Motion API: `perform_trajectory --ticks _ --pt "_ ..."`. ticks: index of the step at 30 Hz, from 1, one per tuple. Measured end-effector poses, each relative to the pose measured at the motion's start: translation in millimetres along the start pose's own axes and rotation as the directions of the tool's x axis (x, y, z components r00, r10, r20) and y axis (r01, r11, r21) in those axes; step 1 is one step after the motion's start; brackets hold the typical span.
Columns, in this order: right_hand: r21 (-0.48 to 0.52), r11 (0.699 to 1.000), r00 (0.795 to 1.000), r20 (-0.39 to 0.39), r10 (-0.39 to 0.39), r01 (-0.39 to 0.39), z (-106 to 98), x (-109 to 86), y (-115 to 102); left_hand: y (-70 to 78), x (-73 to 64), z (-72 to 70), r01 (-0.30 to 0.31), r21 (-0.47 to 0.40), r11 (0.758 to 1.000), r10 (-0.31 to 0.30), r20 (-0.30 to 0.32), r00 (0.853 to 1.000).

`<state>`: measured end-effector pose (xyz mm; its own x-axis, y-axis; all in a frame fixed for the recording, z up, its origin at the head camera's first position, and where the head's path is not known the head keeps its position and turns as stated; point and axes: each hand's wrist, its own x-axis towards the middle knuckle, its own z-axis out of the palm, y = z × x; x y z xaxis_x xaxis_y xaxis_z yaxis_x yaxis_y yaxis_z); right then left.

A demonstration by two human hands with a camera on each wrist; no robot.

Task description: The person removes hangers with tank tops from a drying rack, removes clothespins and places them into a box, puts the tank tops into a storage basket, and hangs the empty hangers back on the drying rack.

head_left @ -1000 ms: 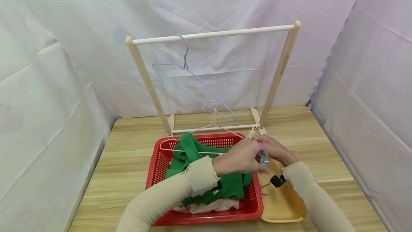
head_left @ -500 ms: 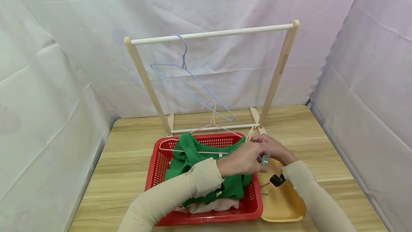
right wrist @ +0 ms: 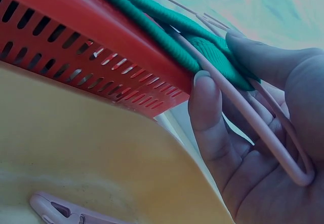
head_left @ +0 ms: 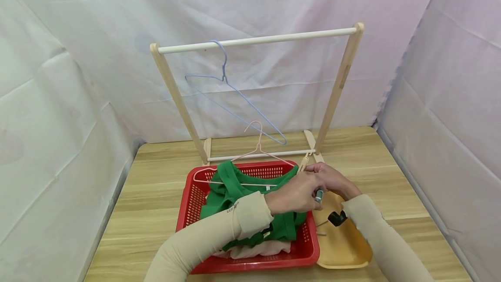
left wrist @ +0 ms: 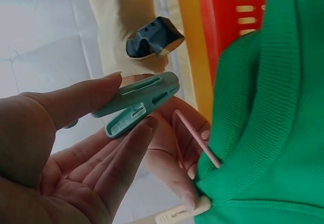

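Observation:
My left hand [head_left: 295, 193] pinches a teal clothes peg [left wrist: 136, 102] between thumb and fingers, beside the corner of a pink hanger [right wrist: 253, 115]. A green garment [head_left: 250, 212] with a ribbed edge lies over the red basket, the hanger running through its top. Thumb and fingers of my right hand [right wrist: 253, 158] grip the garment's shoulder on the hanger, whose bent end rests against the palm. A cream clothes peg [left wrist: 182, 211] sits at the garment's edge, near the right fingertips. In the head view the left hand covers that shoulder.
The red basket [head_left: 188, 212] also holds pale cloth [head_left: 260, 250]. A yellow tray [head_left: 344, 258] adjoins its right side, with a pink peg [right wrist: 66, 211] inside. Behind stands a rack with a white rail [head_left: 274, 39], a blue hanger [head_left: 250, 104] hanging from it.
My left hand has shifted slightly right, and the teal peg has turned a little in its fingers. The right hand and the garment stay nearly still.

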<state>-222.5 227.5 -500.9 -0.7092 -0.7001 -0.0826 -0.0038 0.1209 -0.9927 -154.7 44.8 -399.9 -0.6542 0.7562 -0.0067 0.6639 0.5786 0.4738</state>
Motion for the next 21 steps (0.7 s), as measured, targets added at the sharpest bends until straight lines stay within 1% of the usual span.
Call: perform_trajectory --ticks 5,8,17,21 --pt "-0.013 1.0 0.999 -0.034 0.027 -0.027 -0.3 0.3 0.5 -1.5 -0.9 1.1 -0.012 0.046 0.999 0.012 0.008 1.0" --pt "-0.027 0.999 0.998 -0.047 0.037 -0.039 0.2 1.1 1.0 -1.2 -0.4 2.3 -0.008 0.063 0.998 0.007 0.014 1.0" --pt "-0.048 0.995 0.994 -0.069 0.083 -0.086 3.3 2.2 -2.3 1.1 3.0 7.0 0.017 0.092 0.996 -0.021 0.034 0.999" --pt "-0.055 0.995 0.994 -0.071 0.084 -0.088 4.1 2.3 -2.5 0.7 4.1 8.5 0.022 0.093 0.995 -0.025 0.038 0.999"
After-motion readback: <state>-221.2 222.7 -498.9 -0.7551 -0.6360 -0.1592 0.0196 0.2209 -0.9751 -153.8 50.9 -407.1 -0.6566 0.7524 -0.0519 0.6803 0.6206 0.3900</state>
